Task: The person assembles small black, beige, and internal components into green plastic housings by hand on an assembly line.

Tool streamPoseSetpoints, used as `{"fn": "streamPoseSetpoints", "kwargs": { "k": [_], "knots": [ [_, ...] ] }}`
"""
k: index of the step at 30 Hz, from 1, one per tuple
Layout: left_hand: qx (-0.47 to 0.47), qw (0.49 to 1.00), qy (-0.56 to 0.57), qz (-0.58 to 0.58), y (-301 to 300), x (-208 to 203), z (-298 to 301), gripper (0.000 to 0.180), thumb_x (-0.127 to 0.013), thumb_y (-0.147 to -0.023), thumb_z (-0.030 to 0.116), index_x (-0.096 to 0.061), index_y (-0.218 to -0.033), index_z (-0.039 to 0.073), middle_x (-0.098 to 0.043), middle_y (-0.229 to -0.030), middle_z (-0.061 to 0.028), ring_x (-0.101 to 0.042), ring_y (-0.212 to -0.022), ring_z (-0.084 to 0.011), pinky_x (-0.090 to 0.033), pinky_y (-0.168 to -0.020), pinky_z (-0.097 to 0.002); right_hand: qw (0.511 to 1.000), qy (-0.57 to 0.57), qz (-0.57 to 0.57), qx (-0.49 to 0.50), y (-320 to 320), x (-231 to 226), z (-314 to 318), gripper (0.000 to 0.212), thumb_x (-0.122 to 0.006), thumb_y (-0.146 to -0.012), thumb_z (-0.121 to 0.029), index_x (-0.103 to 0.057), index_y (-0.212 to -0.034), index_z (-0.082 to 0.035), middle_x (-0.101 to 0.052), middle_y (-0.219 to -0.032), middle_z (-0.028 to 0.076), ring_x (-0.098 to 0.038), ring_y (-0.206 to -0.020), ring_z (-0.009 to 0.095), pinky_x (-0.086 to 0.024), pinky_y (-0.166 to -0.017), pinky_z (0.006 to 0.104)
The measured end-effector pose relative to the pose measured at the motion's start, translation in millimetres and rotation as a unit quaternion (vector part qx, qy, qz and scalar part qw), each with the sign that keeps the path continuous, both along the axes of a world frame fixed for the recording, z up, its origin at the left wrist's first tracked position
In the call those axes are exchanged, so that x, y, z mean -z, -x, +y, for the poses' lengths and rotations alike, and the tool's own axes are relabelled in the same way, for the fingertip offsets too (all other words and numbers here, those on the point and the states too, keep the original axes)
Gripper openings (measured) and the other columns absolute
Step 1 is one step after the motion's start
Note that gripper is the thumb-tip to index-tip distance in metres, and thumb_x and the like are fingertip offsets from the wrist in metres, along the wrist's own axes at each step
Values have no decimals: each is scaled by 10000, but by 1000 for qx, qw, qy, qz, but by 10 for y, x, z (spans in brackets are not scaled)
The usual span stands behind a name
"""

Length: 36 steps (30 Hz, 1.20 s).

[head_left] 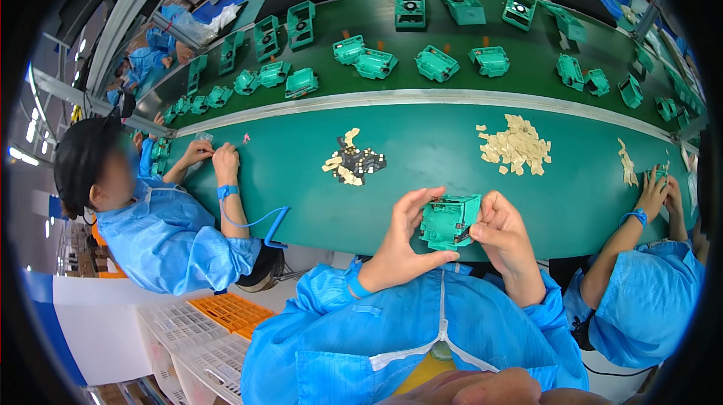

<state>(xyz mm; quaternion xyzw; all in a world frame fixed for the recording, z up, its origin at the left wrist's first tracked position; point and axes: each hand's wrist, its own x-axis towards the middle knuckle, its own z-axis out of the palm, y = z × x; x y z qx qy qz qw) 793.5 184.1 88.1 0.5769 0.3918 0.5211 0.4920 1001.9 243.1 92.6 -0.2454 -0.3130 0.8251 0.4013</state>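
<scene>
In front of my chest I hold a green plastic housing point(446, 218), its open inside facing up. My left hand point(403, 243) is closed around its left side, fingers at the top edge and thumb below. The thumb and forefinger of my right hand point(506, 238) are pinched at the housing's lower right corner. A small black part point(462, 236) shows there beside the thumb tip; I cannot tell whether my fingers grip it or the housing wall. On the bench beyond lie a pile of black and cream small pieces point(358, 162) and a larger pile of cream pieces point(518, 145).
Behind a metal rail point(422, 95), a dark green conveyor point(527, 47) carries several green housings. Co-workers in blue sit left point(169, 232) and right point(640, 292), hands at the bench point(301, 209). A coiled blue cord point(277, 228) hangs at its edge; crates point(230, 313) stand lower left.
</scene>
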Motion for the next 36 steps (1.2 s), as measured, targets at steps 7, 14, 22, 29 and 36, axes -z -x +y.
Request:
{"fn": "streamPoseSetpoints", "kwargs": {
  "k": [7,14,22,29,36],
  "knots": [
    [-24,999,21,10,-25,-27,-55,1080,-876,-738,13,-162,-1538,138,-366,-1550,-236,-379,-1444,-339,-344,-1168,-484,999,-19,-25,12,77,-57,-44,303,-731,-886,21,-476,-1010,-86,-652,-968,40,-643,-885,104,-512,-785,267],
    [-102,957,-76,260,-19,-76,31,964,-890,-748,89,-271,-1486,52,-432,-1498,-235,-468,-1376,-348,-409,-1129,-470,987,-86,-139,4,108,-42,-17,426,-777,-835,42,-438,-1059,-87,-631,-986,53,-640,-889,108,-499,-771,259],
    [-102,942,-140,287,-19,-106,86,946,-917,-713,153,-345,-1458,45,-466,-1471,-211,-492,-1325,-384,-424,-1097,-482,986,-61,-151,-37,10,-12,60,494,-778,-803,67,-415,-1100,-87,-630,-980,62,-638,-871,122,-510,-765,259],
    [-158,932,-154,287,54,-2,204,864,-874,-768,214,-372,-1448,33,-463,-1482,-205,-417,-1361,-387,-363,-1118,-481,946,-159,-237,151,-510,-207,934,519,-763,-857,-77,-454,-1269,-20,-686,-1008,91,-652,-924,164,-511,-834,310],
    [-156,921,-63,350,62,349,221,566,-789,-844,177,-521,-1306,-9,-525,-1420,-199,-473,-1292,-398,-394,-1092,-472,895,-83,-329,289,-973,249,2581,679,-765,-897,-212,-444,-1442,33,-635,-1216,132,-630,-1009,169,-502,-894,290]
  ]
}}
